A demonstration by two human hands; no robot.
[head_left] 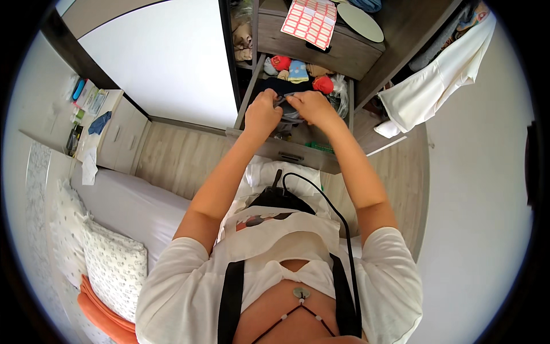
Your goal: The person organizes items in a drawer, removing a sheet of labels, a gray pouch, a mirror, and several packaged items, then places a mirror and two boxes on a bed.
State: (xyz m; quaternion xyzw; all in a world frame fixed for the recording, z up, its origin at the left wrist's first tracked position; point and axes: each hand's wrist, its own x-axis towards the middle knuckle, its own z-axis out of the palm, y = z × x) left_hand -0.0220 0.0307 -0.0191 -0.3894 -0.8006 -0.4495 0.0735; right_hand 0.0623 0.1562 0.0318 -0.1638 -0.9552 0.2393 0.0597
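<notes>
Pale wooden flooring (172, 152) borders an open grey-brown wooden drawer (315, 160) at twelve o'clock, where your left hand (263, 114) and right hand (313, 108), grips pinching grey cloth (291, 113), apparently handle it; next calls for even tension.

From the wearer's head, a fisheye camera looks steeply down, the white-shirted torso (281, 229) near, the grey-brown wooden drawer (260, 147) farther off.
</notes>
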